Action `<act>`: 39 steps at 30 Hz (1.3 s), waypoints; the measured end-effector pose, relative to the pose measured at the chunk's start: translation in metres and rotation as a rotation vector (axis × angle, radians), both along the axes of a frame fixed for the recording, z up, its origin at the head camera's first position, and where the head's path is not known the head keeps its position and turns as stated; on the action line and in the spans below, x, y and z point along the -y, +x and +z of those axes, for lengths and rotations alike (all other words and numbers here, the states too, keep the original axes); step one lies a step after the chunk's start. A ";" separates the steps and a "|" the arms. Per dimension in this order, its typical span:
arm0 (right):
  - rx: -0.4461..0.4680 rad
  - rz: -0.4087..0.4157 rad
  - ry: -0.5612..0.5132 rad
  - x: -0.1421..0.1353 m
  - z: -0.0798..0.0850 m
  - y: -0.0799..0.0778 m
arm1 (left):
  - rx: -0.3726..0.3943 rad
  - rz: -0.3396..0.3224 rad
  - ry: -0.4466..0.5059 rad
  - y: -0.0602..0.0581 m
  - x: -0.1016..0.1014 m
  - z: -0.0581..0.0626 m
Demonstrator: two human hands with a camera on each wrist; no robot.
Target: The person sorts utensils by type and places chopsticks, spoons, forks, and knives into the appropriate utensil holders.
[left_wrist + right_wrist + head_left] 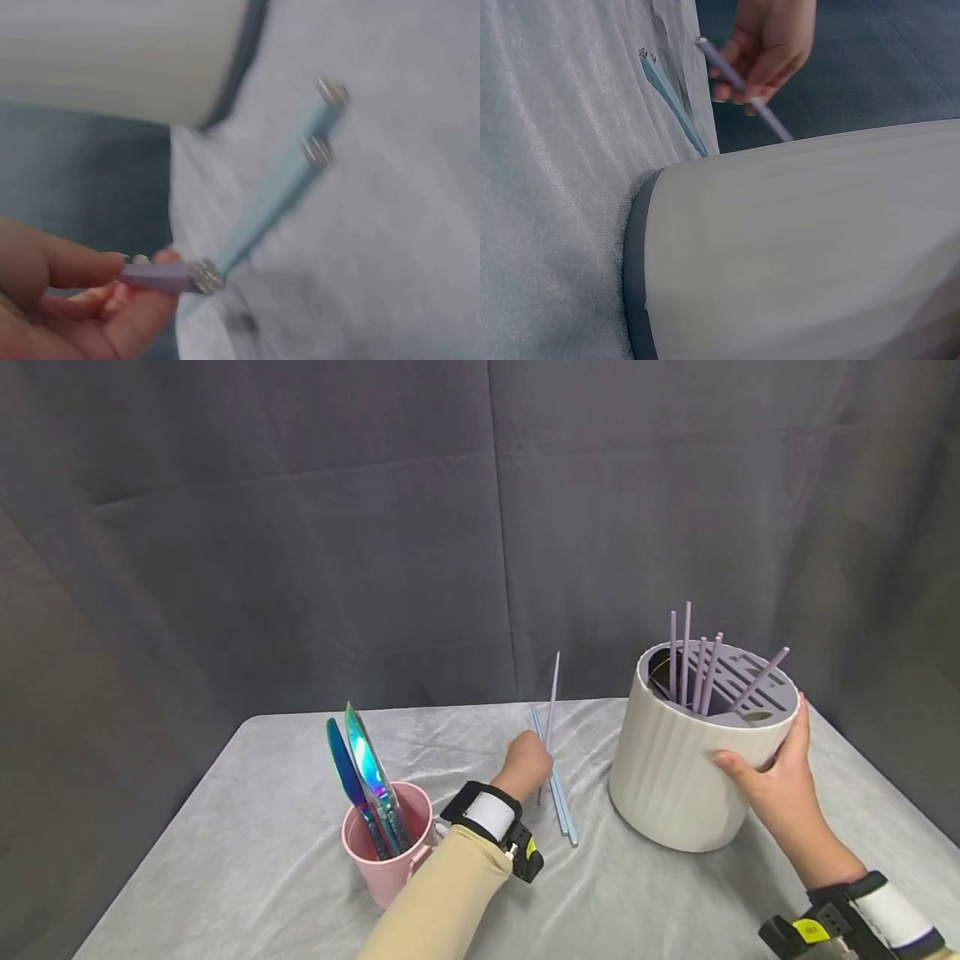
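My left hand (525, 764) pinches a purple chopstick (553, 693) between thumb and fingers, holding it raised and steeply slanted. In the left wrist view the silvery end cap of that purple chopstick (161, 276) points away from the fingers. Two light blue chopsticks (561, 806) lie side by side on the cloth below this hand. My right hand (783, 785) grips the right side of a white ribbed utensil holder (675, 777), its thumb on the front and its other fingers partly hidden behind. Several purple chopsticks (686, 664) stand in the holder's open compartment, one leaning right.
A pink cup (382, 885) with a handle stands at the left, close beside the left forearm. Knives (367, 768) with iridescent blades point up out of it. Pale cloth (247, 843) covers the table, and a dark grey curtain (375, 527) hangs behind.
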State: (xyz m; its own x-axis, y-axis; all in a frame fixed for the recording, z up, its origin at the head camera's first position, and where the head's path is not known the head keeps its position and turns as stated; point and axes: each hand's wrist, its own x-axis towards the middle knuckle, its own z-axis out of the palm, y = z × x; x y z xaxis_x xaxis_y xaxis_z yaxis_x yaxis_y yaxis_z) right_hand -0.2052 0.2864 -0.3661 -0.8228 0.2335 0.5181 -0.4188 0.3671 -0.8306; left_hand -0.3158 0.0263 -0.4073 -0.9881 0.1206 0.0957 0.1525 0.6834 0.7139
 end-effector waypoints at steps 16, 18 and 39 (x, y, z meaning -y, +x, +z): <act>-0.051 0.017 -0.014 0.001 -0.002 -0.006 | -0.123 -0.219 0.835 0.079 -0.024 0.120; -0.053 0.014 -0.015 0.000 -0.002 -0.006 | -0.189 -0.257 0.870 0.084 -0.031 0.133; -0.082 0.019 -0.013 0.007 -0.004 -0.008 | -0.514 -0.297 0.605 0.087 -0.084 0.156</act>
State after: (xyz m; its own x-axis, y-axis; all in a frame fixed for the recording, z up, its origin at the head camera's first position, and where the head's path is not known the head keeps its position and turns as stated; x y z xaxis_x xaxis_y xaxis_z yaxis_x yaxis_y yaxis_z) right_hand -0.2134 0.2797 -0.3697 -0.7821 0.2256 0.5809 -0.4923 0.3478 -0.7979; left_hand -0.2286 0.1105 -0.2515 -0.7398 0.1513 0.6556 0.6705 0.0861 0.7369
